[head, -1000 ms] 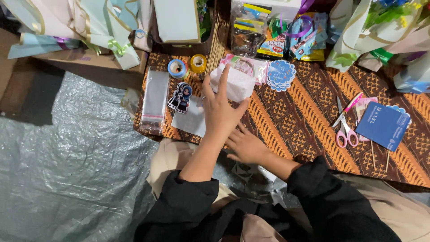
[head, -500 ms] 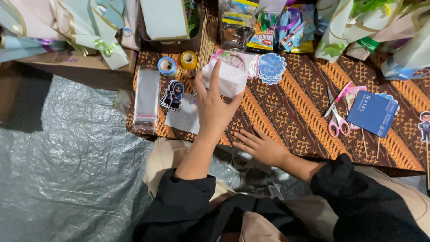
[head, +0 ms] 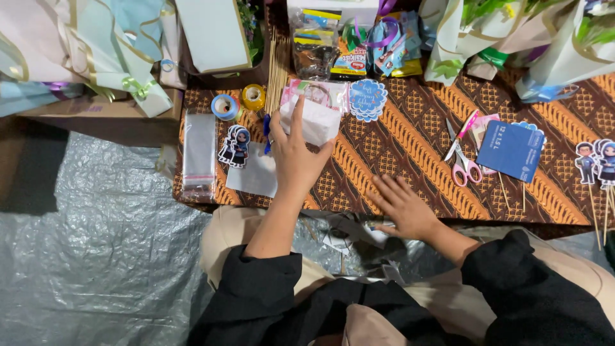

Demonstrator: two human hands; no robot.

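Left hand fingers grasping white paper packet; right hand released, flat on patterned cloth, pink scissors beyond fingertips.

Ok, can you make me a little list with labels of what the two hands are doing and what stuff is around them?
left hand: holds a white folded paper, lifted over the table
right hand: flat on the patterned cloth, fingers spread, holding nothing
near left hand: cartoon figure cutouts, blue tape roll, yellow tape roll, clear plastic sleeves
near right hand: pink scissors, dark blue card
floor: grey plastic sheet
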